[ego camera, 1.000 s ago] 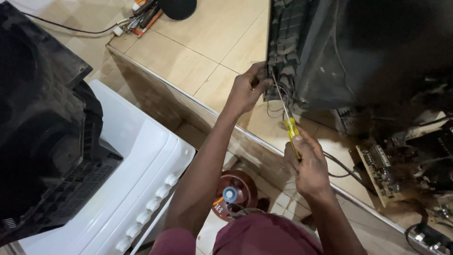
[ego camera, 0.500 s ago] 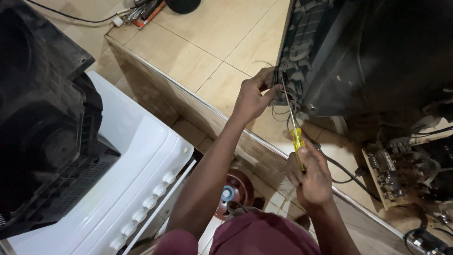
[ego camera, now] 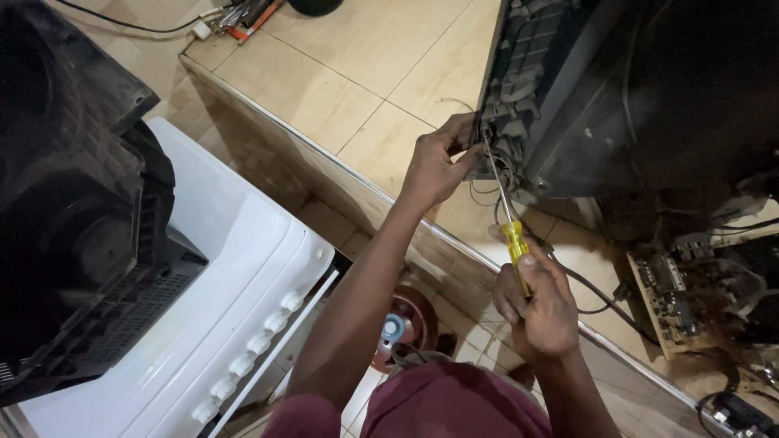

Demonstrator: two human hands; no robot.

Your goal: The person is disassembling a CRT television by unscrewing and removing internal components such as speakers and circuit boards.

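My right hand [ego camera: 540, 304] grips a screwdriver [ego camera: 509, 223] with a yellow handle and a long thin shaft. The shaft points up into the lower corner of a dark television chassis [ego camera: 617, 97] lying on the tiled counter. My left hand [ego camera: 438, 166] is pressed against that same corner, fingers curled around the plastic edge and the loose wires [ego camera: 491, 195] hanging there. The screwdriver tip is hidden among the wires by my left fingers.
A bare circuit board [ego camera: 673, 296] with cables lies on the counter at right. A white cooker [ego camera: 235, 324] with several knobs stands at lower left, a black television back cover [ego camera: 73, 195] on it. A red gas cylinder [ego camera: 402, 324] sits on the floor below. Tools [ego camera: 243, 16] lie at the far counter edge.
The view has shifted so the chassis sits further right. Both hands stay at the chassis corner; the screwdriver shaft has tilted slightly and my right hand has dropped a little.
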